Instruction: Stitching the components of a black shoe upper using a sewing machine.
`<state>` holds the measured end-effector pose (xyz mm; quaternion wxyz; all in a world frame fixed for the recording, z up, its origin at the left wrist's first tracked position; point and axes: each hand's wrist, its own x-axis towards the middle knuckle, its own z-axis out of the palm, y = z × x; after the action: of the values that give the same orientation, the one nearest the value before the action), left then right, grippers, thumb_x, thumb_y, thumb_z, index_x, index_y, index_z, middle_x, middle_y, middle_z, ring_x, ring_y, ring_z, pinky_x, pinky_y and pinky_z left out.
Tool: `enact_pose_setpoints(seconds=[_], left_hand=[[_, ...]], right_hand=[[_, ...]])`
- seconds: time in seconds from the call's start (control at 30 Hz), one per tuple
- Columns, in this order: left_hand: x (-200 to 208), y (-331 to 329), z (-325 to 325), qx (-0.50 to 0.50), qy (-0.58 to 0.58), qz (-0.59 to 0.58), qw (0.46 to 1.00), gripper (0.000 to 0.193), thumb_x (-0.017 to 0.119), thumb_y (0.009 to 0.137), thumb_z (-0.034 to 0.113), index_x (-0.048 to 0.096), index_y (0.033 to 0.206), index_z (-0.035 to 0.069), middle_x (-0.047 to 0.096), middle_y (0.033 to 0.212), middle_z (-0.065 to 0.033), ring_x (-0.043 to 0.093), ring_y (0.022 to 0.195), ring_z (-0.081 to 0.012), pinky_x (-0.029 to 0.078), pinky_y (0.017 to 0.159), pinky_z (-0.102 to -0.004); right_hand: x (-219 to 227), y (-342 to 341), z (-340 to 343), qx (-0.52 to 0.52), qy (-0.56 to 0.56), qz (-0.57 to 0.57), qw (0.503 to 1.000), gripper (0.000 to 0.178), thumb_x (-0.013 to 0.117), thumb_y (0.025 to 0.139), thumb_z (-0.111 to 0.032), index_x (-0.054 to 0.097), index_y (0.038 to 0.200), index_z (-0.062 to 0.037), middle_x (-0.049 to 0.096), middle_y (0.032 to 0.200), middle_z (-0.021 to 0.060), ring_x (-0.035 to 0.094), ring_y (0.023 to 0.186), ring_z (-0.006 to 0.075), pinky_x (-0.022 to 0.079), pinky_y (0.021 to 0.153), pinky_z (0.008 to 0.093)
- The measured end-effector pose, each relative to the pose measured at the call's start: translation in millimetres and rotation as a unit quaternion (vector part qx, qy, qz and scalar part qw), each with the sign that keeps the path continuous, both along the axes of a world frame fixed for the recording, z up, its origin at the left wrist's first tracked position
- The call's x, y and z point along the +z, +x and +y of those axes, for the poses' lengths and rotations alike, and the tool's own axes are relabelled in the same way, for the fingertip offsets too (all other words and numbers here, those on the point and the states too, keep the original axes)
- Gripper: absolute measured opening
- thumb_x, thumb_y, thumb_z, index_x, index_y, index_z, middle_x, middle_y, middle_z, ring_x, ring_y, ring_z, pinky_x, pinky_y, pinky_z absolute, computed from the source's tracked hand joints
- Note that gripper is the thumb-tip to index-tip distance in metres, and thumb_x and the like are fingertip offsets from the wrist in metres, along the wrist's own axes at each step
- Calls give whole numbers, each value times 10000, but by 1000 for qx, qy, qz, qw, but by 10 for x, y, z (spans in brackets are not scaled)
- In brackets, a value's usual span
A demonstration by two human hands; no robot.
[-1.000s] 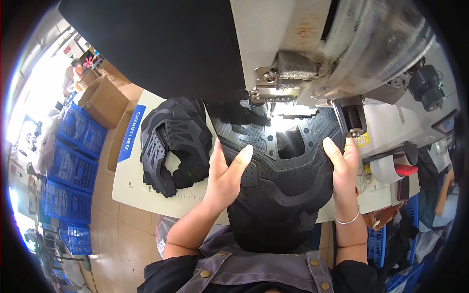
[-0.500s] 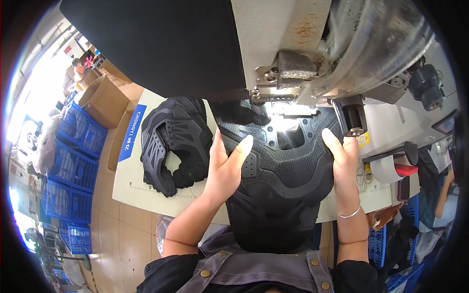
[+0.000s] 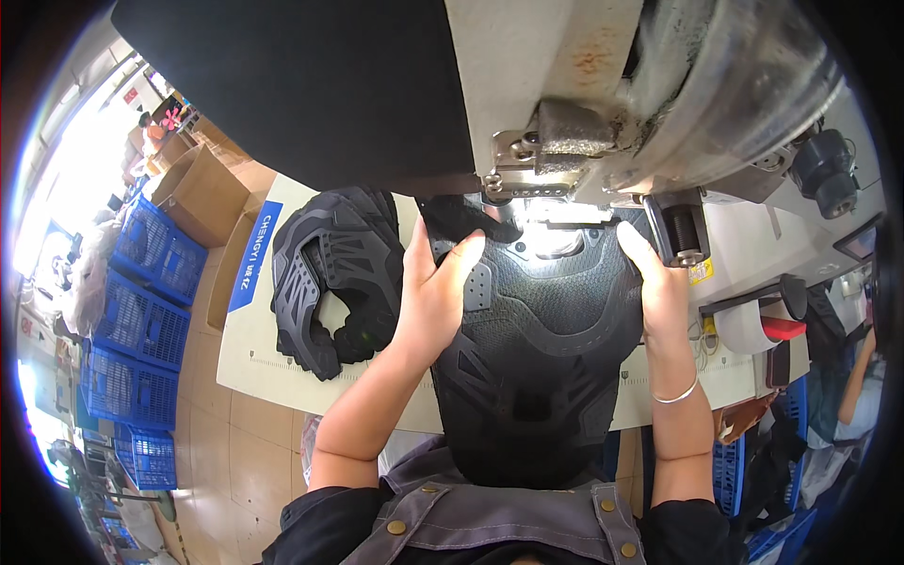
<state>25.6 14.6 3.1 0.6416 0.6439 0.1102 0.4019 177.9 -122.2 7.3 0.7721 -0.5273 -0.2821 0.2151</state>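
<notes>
A large black textured panel point(image 3: 546, 330), with raised overlays and small cut-outs like those on a shoe upper, lies under the lit head of a sewing machine point(image 3: 556, 151). Its near end hangs down over the table edge toward my apron. My left hand point(image 3: 431, 297) grips the panel's left side, thumb on top and the other fingers mostly hidden. Along the right edge my right hand point(image 3: 665, 292) holds it the same way, close to a dark cylindrical machine part. Left of my left hand rests a pile of black and grey shoe uppers point(image 3: 348, 268).
A pale table point(image 3: 273, 353) with a ruler strip carries the work. Blue crates point(image 3: 137, 325) and a cardboard box point(image 3: 202, 193) stand on the tiled floor at left. A red-and-white item point(image 3: 772, 327) sits right of the machine. Another person's arm point(image 3: 855, 377) shows far right.
Both hands have pushed the panel farther away, under the machine head. Its opening near the light is now mostly covered. The pile at left stays put.
</notes>
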Motion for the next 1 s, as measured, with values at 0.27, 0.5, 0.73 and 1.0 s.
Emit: enact_pose_setpoints(seconds=[0.27,0.5,0.73,1.0], left_hand=[[88,115,96,8,-93,5,996,194,506,799,20,549,978,-40,545,996,-93,542,916,-154,434,789,-275],[209,147,227,-39,-187,9,982,292,514,787,40,485,1059,-64,576,931,-125,594,815,-185,484,693,-256],[100,-45,22,-51,-196,3,979,387,430,834,74,380,1202,-34,574,962,-138,597,834,-194,496,704,-284],[-209,-468,-370,-124,-224,82,963,250,406,894,228,430,990,-1,557,763,-95,582,557,-180,453,464,-234]], right_hand=[[-15,78,73,-19,30,-18,999,152,552,809,-85,540,942,-11,542,814,-5,498,704,57,418,635,189],[-9,-32,38,9,62,56,996,167,522,808,-39,531,969,6,576,830,27,558,728,82,464,635,218],[-172,-84,-134,52,62,89,993,148,522,815,-45,504,954,3,598,782,58,576,577,89,470,466,192],[-251,-167,-260,42,34,67,996,107,551,816,-80,525,882,-1,602,737,60,488,410,58,369,331,158]])
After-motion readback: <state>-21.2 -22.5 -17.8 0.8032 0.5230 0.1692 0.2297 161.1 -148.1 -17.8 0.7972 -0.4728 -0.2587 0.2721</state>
